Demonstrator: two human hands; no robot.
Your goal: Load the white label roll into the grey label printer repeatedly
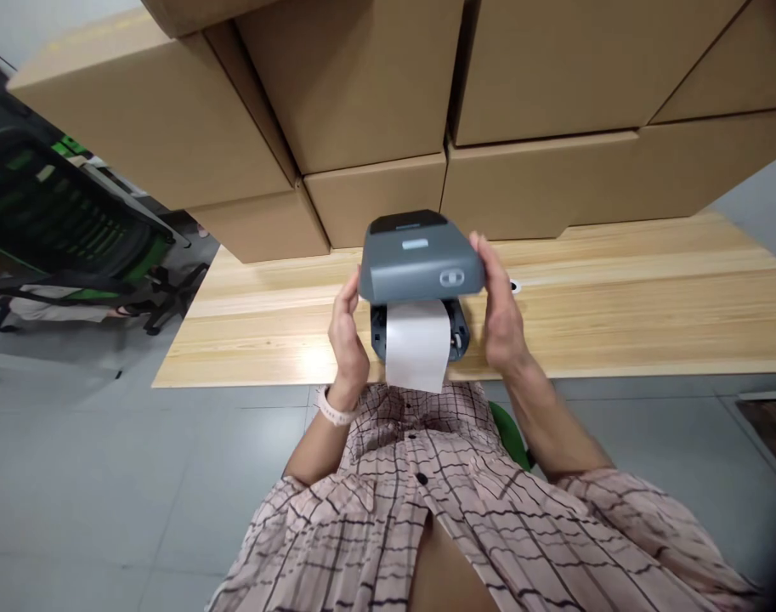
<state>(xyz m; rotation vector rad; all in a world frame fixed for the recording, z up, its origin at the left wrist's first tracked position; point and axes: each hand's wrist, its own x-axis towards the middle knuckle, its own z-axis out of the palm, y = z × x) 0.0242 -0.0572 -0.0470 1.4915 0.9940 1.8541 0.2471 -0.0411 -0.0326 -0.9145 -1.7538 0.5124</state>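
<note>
Seemingly partway: paper (pixel 417 344) out past near edge of tabletop (pixel 617 314); printer cover (pixel 416 263) raised, not yet down. Left hand (pixel 349 338), right hand (pixel 503 319) spread along cover's sides.

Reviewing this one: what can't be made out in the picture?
All in the head view:
Device base: inside mostly hidden by the raised lid and paper strip.
Small object beside the right hand: too small to identify.
Topmost box: cut off by the upper edge.
Green item: mostly hidden by the shirt.
</note>
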